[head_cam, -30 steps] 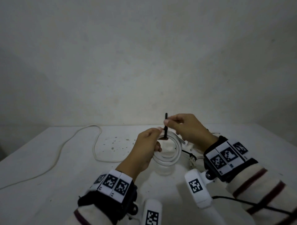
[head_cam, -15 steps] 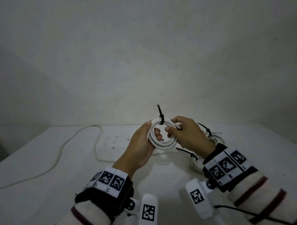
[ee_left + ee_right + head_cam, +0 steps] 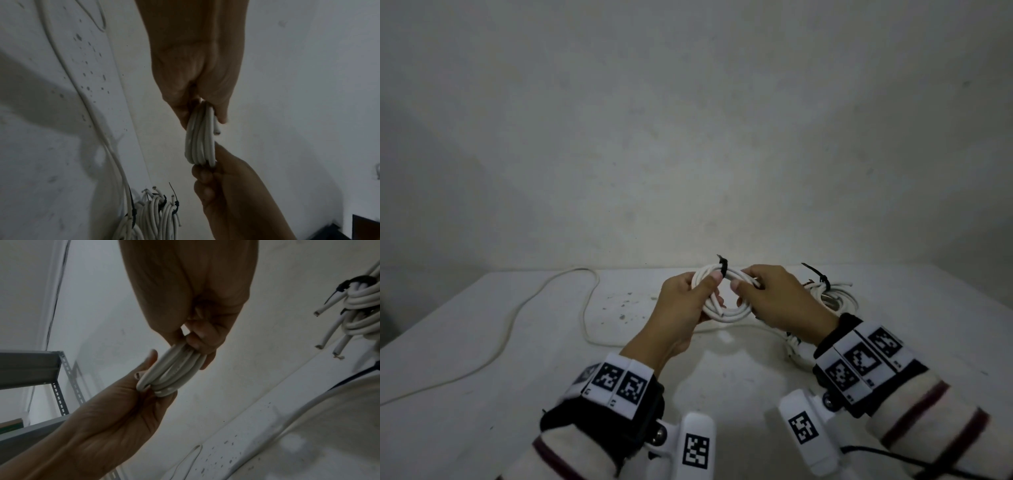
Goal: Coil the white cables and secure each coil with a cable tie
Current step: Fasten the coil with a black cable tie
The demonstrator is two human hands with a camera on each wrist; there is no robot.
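Observation:
A small white cable coil [image 3: 727,310] hangs above the table between both hands. A black cable tie [image 3: 723,265] wraps its top, and a short tail sticks up. My left hand [image 3: 702,291] grips the coil's left side, thumb near the tie. My right hand [image 3: 748,293] pinches the right side. In the left wrist view the coil [image 3: 200,139] appears edge-on between the left hand [image 3: 202,112] and the right hand [image 3: 218,172]. The right wrist view shows the coil [image 3: 172,369] held by the right hand [image 3: 195,340] and the left hand [image 3: 131,395].
A pile of tied white coils [image 3: 832,294] with black ties lies on the white table [image 3: 482,394] behind my right wrist. A long loose white cable [image 3: 517,308] snakes across the table's left. A grey metal shelf [image 3: 30,366] stands off to the side.
My right hand let go of the tie's tail and took hold of the coil's right side. Both hands raised the coil and turned it, tie on top.

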